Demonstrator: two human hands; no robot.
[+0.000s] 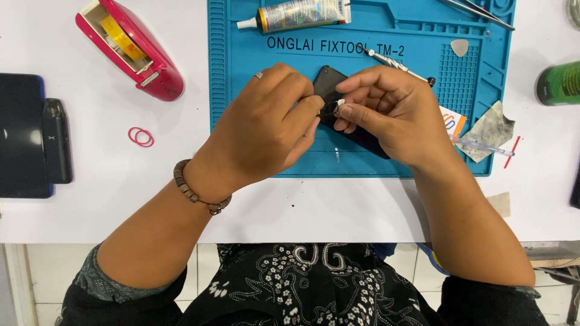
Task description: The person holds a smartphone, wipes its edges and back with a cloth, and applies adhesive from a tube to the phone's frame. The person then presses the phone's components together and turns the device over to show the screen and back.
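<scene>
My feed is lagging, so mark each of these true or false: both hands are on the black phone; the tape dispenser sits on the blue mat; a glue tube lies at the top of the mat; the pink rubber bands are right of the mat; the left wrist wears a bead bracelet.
1. Both hands are on the black phone: true. The left hand and right hand meet over the black phone.
2. The tape dispenser sits on the blue mat: false. The pink tape dispenser stands on the white table, left of the blue mat.
3. A glue tube lies at the top of the mat: true. The glue tube lies there.
4. The rubber bands are right of the mat: false. The pink rubber bands lie left of it.
5. Bead bracelet on the left wrist: true. The bead bracelet is there.
</scene>
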